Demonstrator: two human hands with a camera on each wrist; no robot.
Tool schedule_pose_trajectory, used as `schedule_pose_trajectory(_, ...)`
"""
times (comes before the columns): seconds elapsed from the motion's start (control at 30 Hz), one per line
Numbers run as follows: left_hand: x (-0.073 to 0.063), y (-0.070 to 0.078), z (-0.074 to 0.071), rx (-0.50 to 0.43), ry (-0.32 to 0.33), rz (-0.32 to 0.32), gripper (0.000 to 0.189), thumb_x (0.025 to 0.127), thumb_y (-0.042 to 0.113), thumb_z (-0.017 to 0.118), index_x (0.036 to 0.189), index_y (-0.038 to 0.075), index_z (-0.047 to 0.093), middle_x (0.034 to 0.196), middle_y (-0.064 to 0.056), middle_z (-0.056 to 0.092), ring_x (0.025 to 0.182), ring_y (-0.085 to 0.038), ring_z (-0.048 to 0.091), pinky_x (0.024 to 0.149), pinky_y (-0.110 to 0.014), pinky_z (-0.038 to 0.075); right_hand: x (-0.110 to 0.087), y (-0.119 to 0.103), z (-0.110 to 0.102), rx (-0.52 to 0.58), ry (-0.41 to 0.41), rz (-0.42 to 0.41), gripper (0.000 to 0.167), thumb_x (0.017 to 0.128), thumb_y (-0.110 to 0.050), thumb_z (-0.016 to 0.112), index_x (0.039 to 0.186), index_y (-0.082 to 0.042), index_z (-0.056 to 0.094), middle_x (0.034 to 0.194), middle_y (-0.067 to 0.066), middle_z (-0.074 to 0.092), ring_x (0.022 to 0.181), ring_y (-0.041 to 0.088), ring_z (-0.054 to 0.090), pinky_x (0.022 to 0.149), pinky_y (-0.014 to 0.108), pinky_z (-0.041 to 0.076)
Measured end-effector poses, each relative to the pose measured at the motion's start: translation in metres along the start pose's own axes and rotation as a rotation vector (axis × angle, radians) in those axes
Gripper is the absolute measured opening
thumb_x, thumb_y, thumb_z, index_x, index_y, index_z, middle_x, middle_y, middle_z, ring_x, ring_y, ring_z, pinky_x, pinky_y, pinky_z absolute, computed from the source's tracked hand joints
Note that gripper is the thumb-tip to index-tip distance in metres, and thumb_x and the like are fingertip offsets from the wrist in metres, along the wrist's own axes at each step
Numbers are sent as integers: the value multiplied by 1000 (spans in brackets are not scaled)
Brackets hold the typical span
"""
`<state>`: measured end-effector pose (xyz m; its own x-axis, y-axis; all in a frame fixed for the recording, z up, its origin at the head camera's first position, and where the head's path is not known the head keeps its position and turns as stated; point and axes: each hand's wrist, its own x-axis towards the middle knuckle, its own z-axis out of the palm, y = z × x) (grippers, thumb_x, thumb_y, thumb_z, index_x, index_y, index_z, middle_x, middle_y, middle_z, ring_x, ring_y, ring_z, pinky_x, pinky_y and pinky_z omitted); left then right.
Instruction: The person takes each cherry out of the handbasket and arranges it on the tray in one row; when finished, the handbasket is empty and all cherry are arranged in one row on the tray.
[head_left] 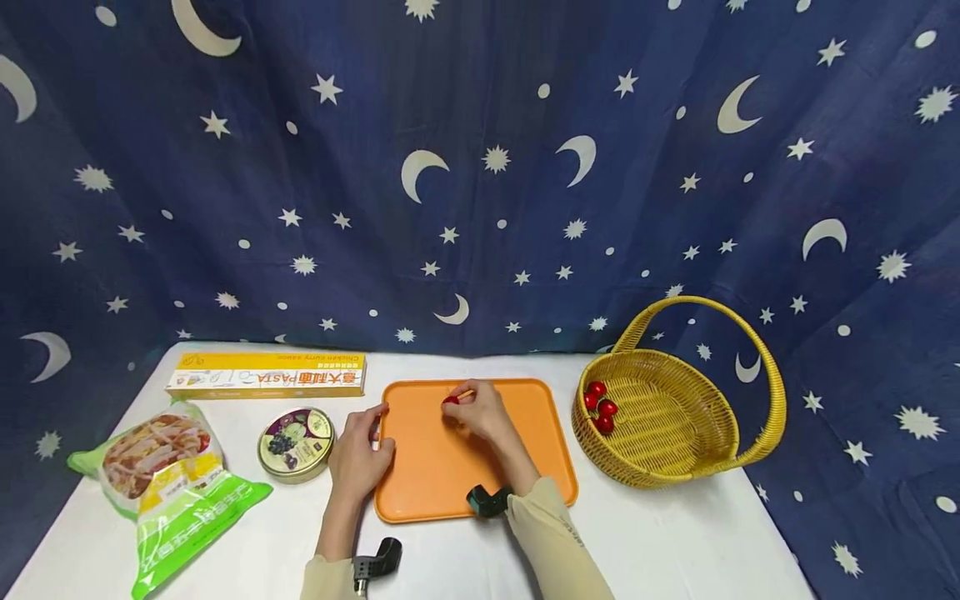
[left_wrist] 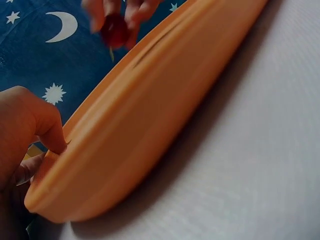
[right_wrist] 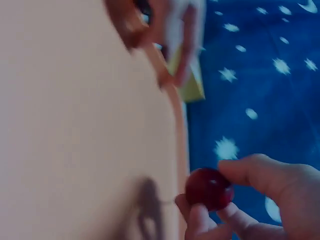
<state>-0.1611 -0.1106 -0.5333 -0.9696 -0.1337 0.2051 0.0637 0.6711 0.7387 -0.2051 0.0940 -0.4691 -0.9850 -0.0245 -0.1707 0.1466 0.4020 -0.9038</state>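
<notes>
Right hand: the right hand (head_left: pixel 482 412) pinches a red cherry (head_left: pixel 450 401) between thumb and fingertips, its stem showing.
Cherry in hand: held above the tray, toward 11 o'clock from the tray's middle; the right wrist view shows a shadow on the tray beneath the hand.
Left hand: the left hand (head_left: pixel 358 454) grips the tray's edge at 9 o'clock, thumb and fingers bent at the rim; the two hands are apart.
Orange tray: the orange tray (head_left: pixel 423 479) lies flat on the white table (head_left: pixel 675 542).
Basket: a yellow wicker basket (head_left: pixel 652 417) with a tall handle stands at 3 o'clock from the tray, near it.
Basket cherries: a cluster of red cherries (head_left: pixel 607 408) sits inside, between 9 and 10 o'clock.
Tin: a round tin (head_left: pixel 296 443) lies at 9 o'clock from the tray, just beyond the left hand.
Pasta box: a long pasta box (head_left: pixel 266 383) lies at 10 o'clock.
Bag: a green food bag (head_left: pixel 195 517) lies between 8 and 9 o'clock.
Backdrop: a blue curtain (head_left: pixel 495 100) with moons and stars hangs at 12 o'clock.
</notes>
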Motion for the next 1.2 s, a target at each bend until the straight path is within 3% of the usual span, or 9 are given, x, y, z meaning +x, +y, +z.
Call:
schedule_pose_trajectory(0.2,-1,-2,1,-3,10,15,51,76,9,68,126,10,66,104,-11,59,73,-23,53,61,-36,37,1,2,24,45,-17,-53,28,76,-1,77,100,2,65,76,11,61,57,23,63,50,34,54)
schedule_pose_trajectory(0.4,6,-1,-6,-2,6,19,52,76,10,68,128,10,65,104,-12,58,73,-24,53,61,-38,38,6,-5,36,-71,-40,-171,24,79,-1,73,103,3,71,89,12,68,64,15,59,55,27,52)
schedule_pose_trajectory(0.57,9,-1,-7,1,12,37,53,75,10,68,128,8,64,104,-13,58,72,-25,53,61,-38,38,6,-10,43,-132,-24,-205,29,81,-1,73,110,3,71,97,15,71,72,21,63,62,27,51)
schedule_pose_trajectory(0.73,0,-2,1,5,3,30,53,76,11,68,129,8,63,103,-13,58,72,-24,53,61,-37,38,1,-6,52,-236,49,-146,48,73,-12,82,116,3,67,93,13,70,82,23,62,72,31,50)
schedule_pose_trajectory(0.97,-1,0,1,4,-10,18,51,77,12,68,127,9,65,105,-13,58,72,-25,52,62,-37,37,3,-5,62,-297,85,-71,38,68,-23,88,97,-6,70,79,2,64,73,17,58,65,29,44)
schedule_pose_trajectory(1.2,0,1,0,-11,4,17,49,77,11,67,126,9,65,104,-12,58,72,-24,51,62,-37,36,6,-9,62,-259,75,-43,40,67,-26,88,97,-6,70,79,3,66,74,18,60,66,30,45)
